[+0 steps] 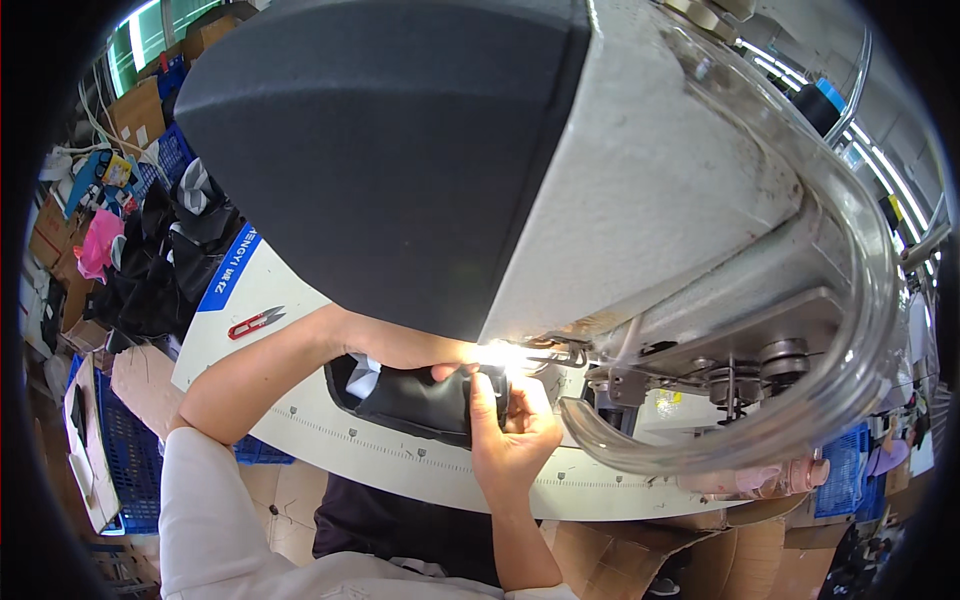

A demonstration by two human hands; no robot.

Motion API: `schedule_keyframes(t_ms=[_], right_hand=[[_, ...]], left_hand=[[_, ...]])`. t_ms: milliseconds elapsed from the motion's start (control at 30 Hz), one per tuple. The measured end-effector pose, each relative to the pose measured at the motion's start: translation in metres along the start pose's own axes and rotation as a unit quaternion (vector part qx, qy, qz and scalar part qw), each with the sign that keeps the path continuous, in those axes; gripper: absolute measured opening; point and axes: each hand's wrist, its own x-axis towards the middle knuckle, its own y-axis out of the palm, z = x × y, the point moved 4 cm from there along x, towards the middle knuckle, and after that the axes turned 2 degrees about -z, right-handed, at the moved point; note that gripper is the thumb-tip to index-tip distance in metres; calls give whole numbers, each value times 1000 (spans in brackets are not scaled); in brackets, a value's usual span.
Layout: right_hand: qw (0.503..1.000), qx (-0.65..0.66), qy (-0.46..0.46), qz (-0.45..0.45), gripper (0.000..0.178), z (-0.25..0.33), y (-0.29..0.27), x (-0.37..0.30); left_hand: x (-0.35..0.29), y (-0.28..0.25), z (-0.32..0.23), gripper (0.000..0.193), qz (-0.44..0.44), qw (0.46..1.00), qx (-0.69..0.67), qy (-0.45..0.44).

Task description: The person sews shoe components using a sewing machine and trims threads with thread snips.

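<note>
A black leather-like piece [415, 405], shaped like a pouch with a pale grey lining showing at its left end, lies on the white machine table [320, 408] under a sewing machine [660, 170]. My left hand [415, 348] reaches across from the left and grips the piece's upper edge; its fingertips are partly lost behind the machine head and in glare. Thumb upright against the right end, my right hand [512, 435] pinches the piece close to the brightly lit needle area. The needle itself is hidden by the glare.
Red-handled thread snips [256, 322] lie left of my forearm. A clear curved tube [640, 455] bends round the machine's right side, near a pinkish bottle [765, 478]. Black cloth pieces [160, 265] are heaped at the left, a blue crate [130, 450] below. Cardboard [640, 560] stands under the table's front edge.
</note>
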Motion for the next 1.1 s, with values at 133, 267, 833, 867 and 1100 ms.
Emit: schedule_keyframes(t_ms=[133,267,833,867,1100], right_hand=[[997,-71,26,1,10,0,-5,-5],[997,-37,70,-10,10,0,-3,-3],[989,-133,10,-65,18,6,9,1],[989,-130,10,-63,18,4,8,1],[998,-41,34,-44,11,-2,0,6]], left_hand=[[-4,-4,-13,20,6,998,33,-48],[-4,-3,-18,19,-47,998,32,-18],[7,-34,-40,11,-270,955,19,125],[5,-34,-41,11,-283,950,20,131],[4,-35,-61,8,-367,915,46,159]])
